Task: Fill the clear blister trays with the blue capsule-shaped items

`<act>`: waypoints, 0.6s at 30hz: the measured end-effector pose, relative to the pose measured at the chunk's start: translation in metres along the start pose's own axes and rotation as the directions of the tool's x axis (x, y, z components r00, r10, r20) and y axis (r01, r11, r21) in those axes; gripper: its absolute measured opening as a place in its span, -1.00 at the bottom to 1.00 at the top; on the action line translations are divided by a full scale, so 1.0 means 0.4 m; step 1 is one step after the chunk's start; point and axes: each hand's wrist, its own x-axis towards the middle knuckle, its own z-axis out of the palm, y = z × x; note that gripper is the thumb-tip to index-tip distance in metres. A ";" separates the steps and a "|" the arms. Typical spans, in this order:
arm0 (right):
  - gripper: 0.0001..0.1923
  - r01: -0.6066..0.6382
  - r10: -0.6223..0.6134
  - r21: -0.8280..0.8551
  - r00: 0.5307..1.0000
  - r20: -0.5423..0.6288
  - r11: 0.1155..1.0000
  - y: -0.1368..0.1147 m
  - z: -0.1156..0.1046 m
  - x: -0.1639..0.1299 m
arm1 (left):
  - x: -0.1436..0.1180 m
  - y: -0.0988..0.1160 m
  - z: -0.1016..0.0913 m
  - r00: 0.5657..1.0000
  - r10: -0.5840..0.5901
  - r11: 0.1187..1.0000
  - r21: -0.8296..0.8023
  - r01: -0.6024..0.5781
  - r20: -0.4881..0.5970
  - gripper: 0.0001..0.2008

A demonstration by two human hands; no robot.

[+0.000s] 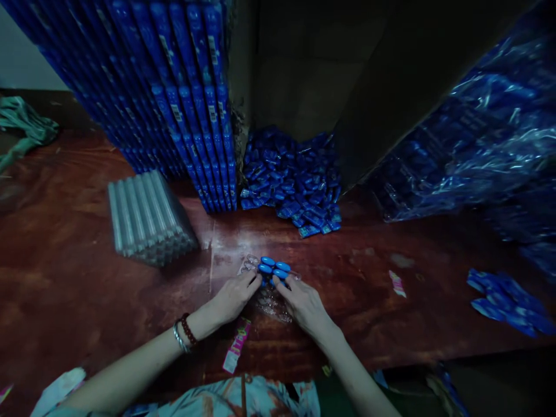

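Observation:
Several glossy blue oval pieces lie close together between my hands. Under and around them is a clear plastic sheet with oval pockets, perhaps a blister tray. My left hand, with beads and a metal bangle at the wrist, has its thumb and fingers closed at the left edge of the blue pieces. From the right, my right hand presses its thumb against the nearest ones, its fingers curled beside them. The fingertips partly hide what each hand grips. A pink printed strip lies just below my left hand.
A block of stacked clear trays stands at left, before a tall stack of blue packs. Small blue packets spill from a cardboard box. Plastic-wrapped blue goods, loose blue wrappers and a small pink strip lie at right.

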 end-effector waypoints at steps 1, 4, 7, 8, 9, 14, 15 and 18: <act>-0.60 -0.005 0.004 0.003 1.000 0.021 1.000 0.002 -0.003 0.003 | 0.006 0.005 -0.013 0.999 -0.003 1.000 0.011 0.002 0.038 -0.64; -0.60 -0.014 0.014 -0.006 0.997 0.072 1.000 0.002 -0.003 0.015 | 0.037 0.028 -0.043 0.984 -0.044 0.995 0.099 0.027 0.174 -0.64; -0.59 -0.019 0.020 -0.009 0.997 0.076 1.000 -0.006 0.004 0.020 | 0.060 0.051 -0.040 0.965 -0.095 0.979 0.199 0.046 0.243 -0.65; -0.60 -0.014 0.014 -0.003 0.998 0.061 1.000 -0.009 0.006 0.018 | 0.061 0.054 -0.032 0.966 -0.102 0.974 0.221 0.049 0.236 -0.66; -0.61 -0.004 0.003 0.010 0.999 0.040 1.000 -0.011 0.007 0.014 | 0.057 0.055 -0.023 0.972 -0.098 0.970 0.238 0.046 0.212 -0.67; -0.62 -0.137 0.177 0.210 0.967 -0.185 0.968 0.069 0.009 -0.001 | 0.012 0.023 -0.009 0.987 0.033 0.964 0.267 0.010 -0.155 -0.65; -0.62 -0.229 0.289 0.251 0.926 -0.241 0.941 0.109 0.012 0.006 | 0.012 0.015 -0.020 0.971 0.041 0.970 0.244 0.019 -0.237 -0.64; -0.54 -0.461 0.542 0.295 0.774 -0.328 0.837 0.257 0.035 0.068 | 0.067 -0.014 -0.072 0.928 -0.050 0.997 0.038 0.069 -0.368 -0.64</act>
